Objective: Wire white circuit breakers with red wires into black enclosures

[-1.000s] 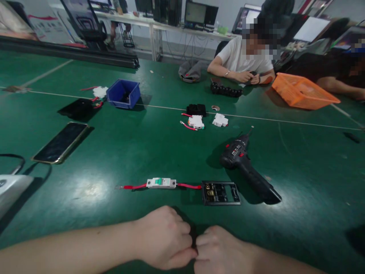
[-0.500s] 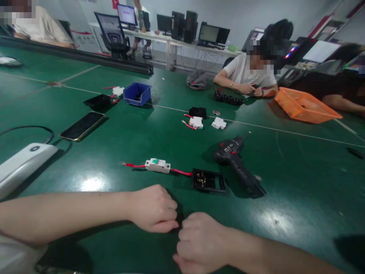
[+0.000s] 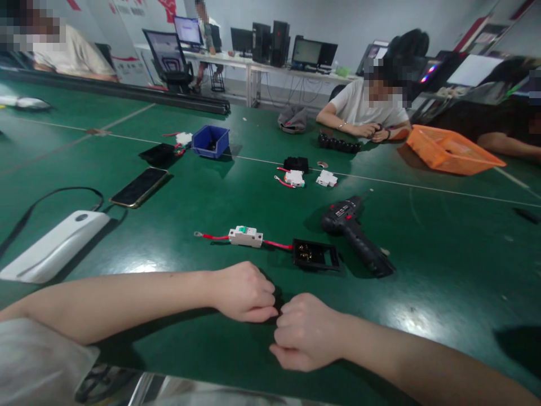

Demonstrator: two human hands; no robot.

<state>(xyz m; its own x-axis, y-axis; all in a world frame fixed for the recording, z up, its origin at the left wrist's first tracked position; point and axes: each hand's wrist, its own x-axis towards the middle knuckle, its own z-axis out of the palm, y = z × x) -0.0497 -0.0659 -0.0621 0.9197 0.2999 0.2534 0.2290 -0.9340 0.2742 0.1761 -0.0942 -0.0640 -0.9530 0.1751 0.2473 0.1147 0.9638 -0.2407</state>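
Both fists rest on the green table near its front edge, close together with their knuckles up. My left hand [image 3: 247,292] is closed, and nothing shows in it. Curled the same way, my right hand [image 3: 310,332] shows nothing in its fingers either. Just beyond them lies a white circuit breaker [image 3: 245,237] with a green switch and a red wire at each end. One wire ends in a ring terminal [image 3: 198,234]; the other runs into a black open housing [image 3: 316,255] with brass-coloured pieces inside. To the right, a black cordless screwdriver [image 3: 357,237] lies on its side.
Farther back are a blue bin [image 3: 210,142], a black tray [image 3: 156,153], a wired white breaker [image 3: 295,179] and another white breaker [image 3: 327,179]. A phone [image 3: 140,187] and a white device with a cable [image 3: 57,245] lie left. An orange basket [image 3: 454,149] stands near a seated person [image 3: 367,107].
The view has shifted slightly, so the table's front edge now shows at the bottom. Both fists stay closed in place, and the things on the table have not moved.
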